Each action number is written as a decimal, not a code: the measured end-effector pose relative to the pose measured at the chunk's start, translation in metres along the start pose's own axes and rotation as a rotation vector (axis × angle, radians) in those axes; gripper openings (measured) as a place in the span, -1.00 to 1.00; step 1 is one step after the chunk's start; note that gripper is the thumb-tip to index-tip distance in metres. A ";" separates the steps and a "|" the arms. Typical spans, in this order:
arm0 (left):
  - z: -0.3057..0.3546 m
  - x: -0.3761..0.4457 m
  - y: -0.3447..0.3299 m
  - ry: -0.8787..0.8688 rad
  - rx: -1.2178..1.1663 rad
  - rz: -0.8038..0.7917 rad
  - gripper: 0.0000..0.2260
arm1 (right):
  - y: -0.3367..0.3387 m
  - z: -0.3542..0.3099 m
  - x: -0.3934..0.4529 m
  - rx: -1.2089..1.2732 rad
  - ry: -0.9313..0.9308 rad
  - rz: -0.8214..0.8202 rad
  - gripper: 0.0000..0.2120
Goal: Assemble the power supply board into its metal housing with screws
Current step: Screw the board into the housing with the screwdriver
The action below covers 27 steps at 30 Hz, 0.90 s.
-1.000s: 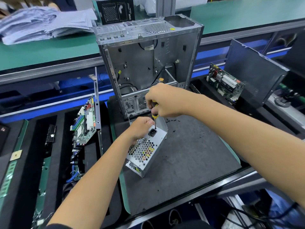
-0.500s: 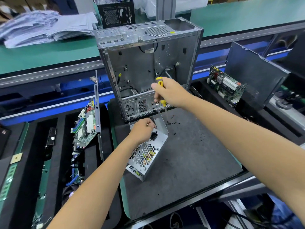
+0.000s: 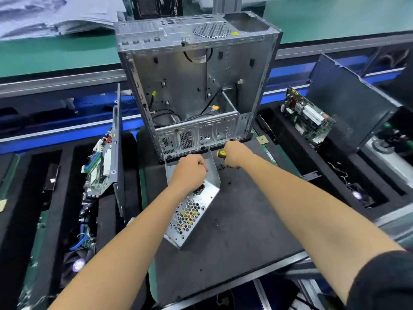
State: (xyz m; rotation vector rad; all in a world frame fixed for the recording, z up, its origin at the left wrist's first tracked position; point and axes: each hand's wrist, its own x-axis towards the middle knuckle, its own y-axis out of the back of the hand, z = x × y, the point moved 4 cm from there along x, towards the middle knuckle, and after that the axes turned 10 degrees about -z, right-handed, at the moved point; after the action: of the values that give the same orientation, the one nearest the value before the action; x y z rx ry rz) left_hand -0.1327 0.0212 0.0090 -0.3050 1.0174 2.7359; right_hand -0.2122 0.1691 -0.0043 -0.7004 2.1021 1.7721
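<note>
The silver power supply housing [image 3: 194, 211] lies tilted on the dark mat [image 3: 241, 224], its perforated face up with a black socket near the top. My left hand [image 3: 191, 170] grips its upper end with curled fingers. My right hand [image 3: 234, 154] is down on the mat just right of the housing, curled around a yellow-and-black screwdriver [image 3: 221, 153] whose handle end pokes out to the left. Several small black screws [image 3: 225, 167] lie scattered under and beside that hand. The board inside the housing shows only through the holes.
An open grey computer case [image 3: 196, 86] stands upright right behind my hands. Left of the mat a motherboard [image 3: 101, 166] leans in a foam slot; another board [image 3: 306, 117] and a dark side panel [image 3: 348, 101] stand at right. Papers lie at back left.
My right hand lifted the screwdriver off the housing's socket end, swung up toward the case, then came down to the mat by the loose screws. My left hand kept its hold.
</note>
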 end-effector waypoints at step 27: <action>-0.015 0.001 0.009 0.015 -0.287 0.098 -0.71 | -0.010 0.016 0.031 -0.004 0.016 0.036 -0.86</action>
State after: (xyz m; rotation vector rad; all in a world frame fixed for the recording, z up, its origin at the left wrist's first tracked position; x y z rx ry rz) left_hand -0.1339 0.0051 0.0030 -0.3281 0.6560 2.9733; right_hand -0.2341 0.1781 -0.0321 -0.6841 2.1345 1.7958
